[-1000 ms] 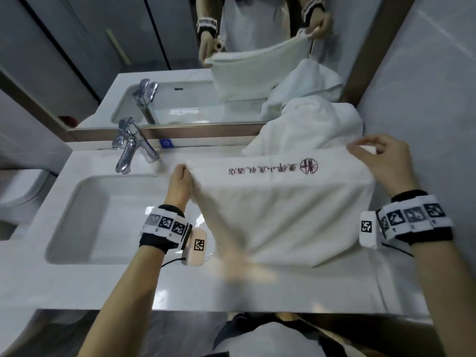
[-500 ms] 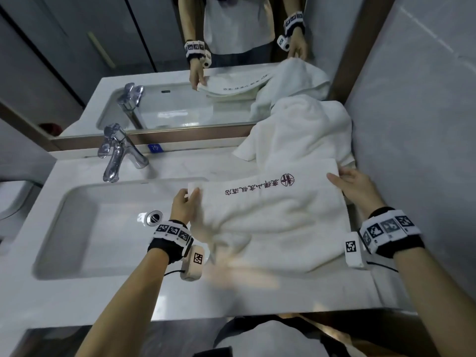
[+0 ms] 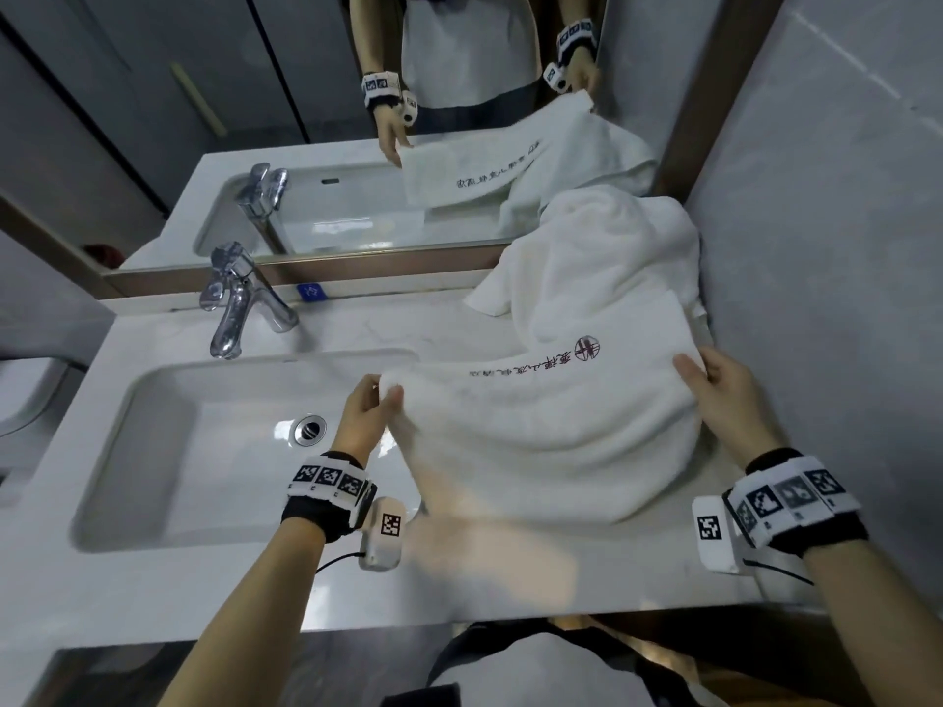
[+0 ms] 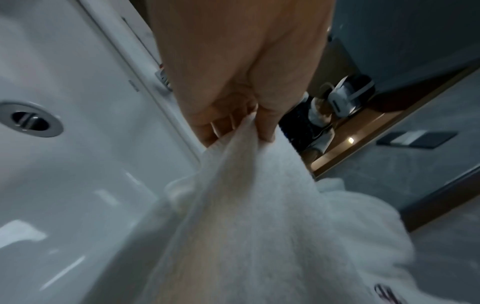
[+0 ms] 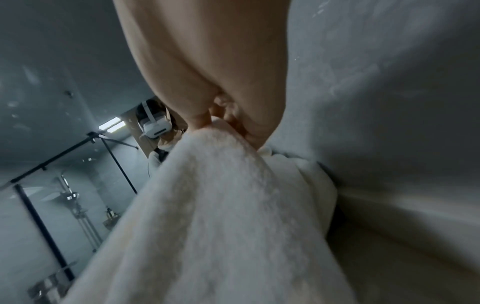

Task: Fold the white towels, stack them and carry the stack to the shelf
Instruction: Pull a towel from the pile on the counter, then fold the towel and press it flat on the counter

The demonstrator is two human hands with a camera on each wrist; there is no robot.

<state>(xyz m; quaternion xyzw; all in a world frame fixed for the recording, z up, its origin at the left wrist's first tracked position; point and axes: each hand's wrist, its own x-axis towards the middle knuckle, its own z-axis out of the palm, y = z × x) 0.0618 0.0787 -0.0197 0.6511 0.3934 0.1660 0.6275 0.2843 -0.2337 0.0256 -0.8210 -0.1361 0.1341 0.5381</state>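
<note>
A white towel [image 3: 551,431] with dark red lettering lies half draped on the counter [image 3: 204,594], right of the basin. My left hand [image 3: 375,403] pinches its far left corner between thumb and fingers; the left wrist view shows that pinch on the towel [image 4: 246,205]. At the far right corner my right hand [image 3: 714,385] grips the towel edge, and in the right wrist view the towel [image 5: 221,205] runs from that grip. A second white towel [image 3: 597,262] sits crumpled behind, against the mirror and the right wall.
A white basin [image 3: 168,451] with a metal drain [image 3: 307,430] takes up the counter's left half. A chrome tap [image 3: 240,298] stands behind it. The mirror [image 3: 306,119] runs along the back and a grey wall [image 3: 842,247] closes the right side.
Both hands have lowered the towel from held up in the air onto the counter, still holding its two top corners. The lettered edge now lies farther from the mirror.
</note>
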